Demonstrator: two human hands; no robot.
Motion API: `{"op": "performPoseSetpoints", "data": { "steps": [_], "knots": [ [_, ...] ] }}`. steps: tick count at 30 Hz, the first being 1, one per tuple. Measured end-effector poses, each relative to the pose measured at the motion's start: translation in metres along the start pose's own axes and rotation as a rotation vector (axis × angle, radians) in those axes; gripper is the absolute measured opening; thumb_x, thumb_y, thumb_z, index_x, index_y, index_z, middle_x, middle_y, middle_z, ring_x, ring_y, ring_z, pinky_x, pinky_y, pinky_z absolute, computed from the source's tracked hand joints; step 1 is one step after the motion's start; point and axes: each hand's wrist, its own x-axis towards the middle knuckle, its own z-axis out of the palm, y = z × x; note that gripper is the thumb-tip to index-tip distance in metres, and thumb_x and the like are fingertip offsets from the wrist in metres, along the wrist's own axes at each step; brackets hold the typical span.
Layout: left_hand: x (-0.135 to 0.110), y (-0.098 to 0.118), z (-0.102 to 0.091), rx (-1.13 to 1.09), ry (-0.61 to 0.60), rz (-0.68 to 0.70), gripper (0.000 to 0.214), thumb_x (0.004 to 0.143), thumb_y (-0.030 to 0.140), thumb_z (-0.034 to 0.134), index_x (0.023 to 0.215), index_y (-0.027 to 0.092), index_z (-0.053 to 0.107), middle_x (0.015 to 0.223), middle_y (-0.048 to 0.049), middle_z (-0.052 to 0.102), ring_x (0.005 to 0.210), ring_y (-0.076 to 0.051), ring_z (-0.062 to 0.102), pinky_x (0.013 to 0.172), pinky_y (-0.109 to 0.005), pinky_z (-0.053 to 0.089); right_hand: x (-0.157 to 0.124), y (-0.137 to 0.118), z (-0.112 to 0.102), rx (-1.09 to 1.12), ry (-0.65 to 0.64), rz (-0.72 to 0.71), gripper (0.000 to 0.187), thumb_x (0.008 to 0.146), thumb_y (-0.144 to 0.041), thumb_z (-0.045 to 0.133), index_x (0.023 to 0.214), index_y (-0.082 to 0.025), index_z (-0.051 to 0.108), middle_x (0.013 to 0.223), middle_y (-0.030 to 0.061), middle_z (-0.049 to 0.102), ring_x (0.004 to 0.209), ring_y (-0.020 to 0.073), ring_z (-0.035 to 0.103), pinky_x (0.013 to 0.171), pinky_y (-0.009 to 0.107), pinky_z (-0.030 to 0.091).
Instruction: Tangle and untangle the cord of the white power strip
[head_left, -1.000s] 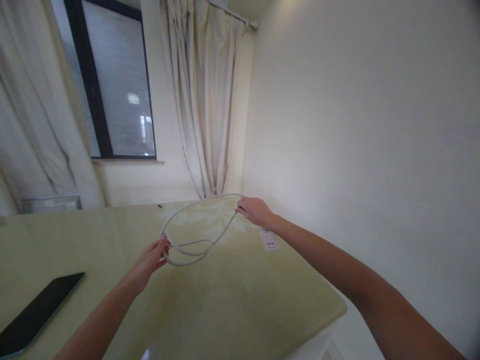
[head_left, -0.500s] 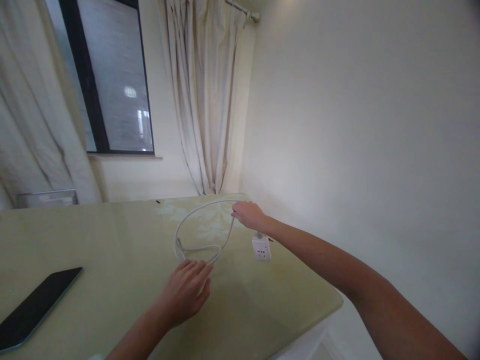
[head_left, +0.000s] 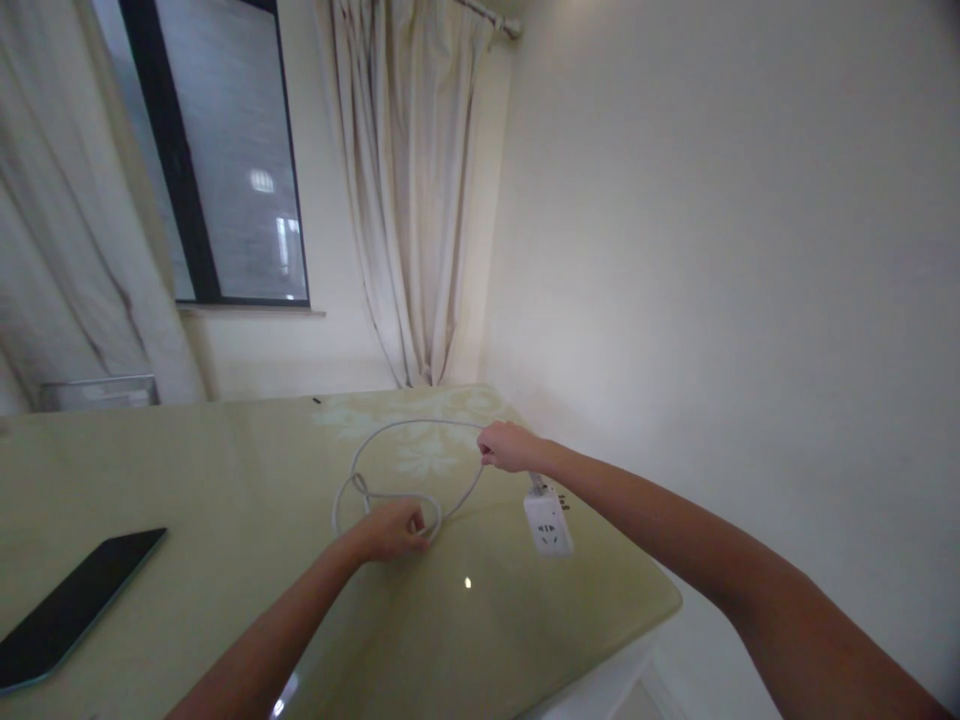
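A white cable (head_left: 397,427) lies in loops on the glossy yellow-green table (head_left: 225,500). My left hand (head_left: 394,530) is closed on the near part of the loop, low over the table top. My right hand (head_left: 508,446) pinches the cable at the far right end of the loop. A white power strip socket block (head_left: 547,522) lies on the table just under my right forearm, joined to the cable.
A black tablet (head_left: 71,605) lies flat at the table's near left. The table's right edge runs close to a bare wall. Curtains (head_left: 409,190) and a dark-framed window (head_left: 225,150) stand behind the table. A grey box (head_left: 97,392) sits at the far left.
My left hand let go of the cable's left end, dropped flat toward the table, then closed on the near part of the loop. The right hand moved slightly nearer and the socket block settled lower.
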Motion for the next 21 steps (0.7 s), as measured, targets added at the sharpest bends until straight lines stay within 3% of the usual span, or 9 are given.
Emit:
{"op": "performPoseSetpoints", "data": {
  "steps": [4,7,14,21],
  "knots": [
    [-0.003,-0.009,0.002,-0.037,-0.067,0.040,0.017,0.088,0.031,0.053,0.095,0.019,0.064,0.090,-0.0010,0.072,0.085,-0.018,0.067,0.071,-0.025,0.048,0.000,0.010,0.020,0.049,-0.053,-0.015,0.008,0.088,-0.024,0.076,0.091,-0.019,0.082,0.093,0.0091,0.081,0.086,0.0214,0.074,0.069,0.026,0.045],
    [-0.001,-0.007,0.007,0.005,-0.050,0.033,0.012,0.087,0.025,0.052,0.093,0.019,0.061,0.093,-0.0032,0.073,0.088,-0.020,0.067,0.072,-0.027,0.048,0.002,0.013,0.035,0.080,-0.090,-0.032,0.007,0.087,-0.020,0.076,0.088,-0.019,0.083,0.089,0.0079,0.081,0.081,0.0196,0.073,0.066,0.025,0.044],
    [0.014,0.024,0.019,0.122,0.079,0.032,0.020,0.094,0.023,0.048,0.105,0.018,0.063,0.111,-0.0149,0.072,0.103,-0.026,0.070,0.085,-0.033,0.049,0.002,0.018,0.058,0.167,-0.129,-0.084,0.009,0.087,-0.019,0.075,0.091,-0.017,0.083,0.088,0.0073,0.080,0.080,0.0178,0.070,0.071,0.024,0.043],
    [0.023,0.049,0.025,0.225,0.126,0.049,0.034,0.100,0.019,0.036,0.117,0.014,0.065,0.117,-0.0208,0.071,0.113,-0.030,0.068,0.096,-0.041,0.050,0.007,-0.007,0.087,0.358,-0.129,-0.088,0.012,0.089,-0.022,0.073,0.092,-0.016,0.082,0.089,0.0068,0.079,0.083,0.0181,0.068,0.076,0.026,0.045]
  ]
}}
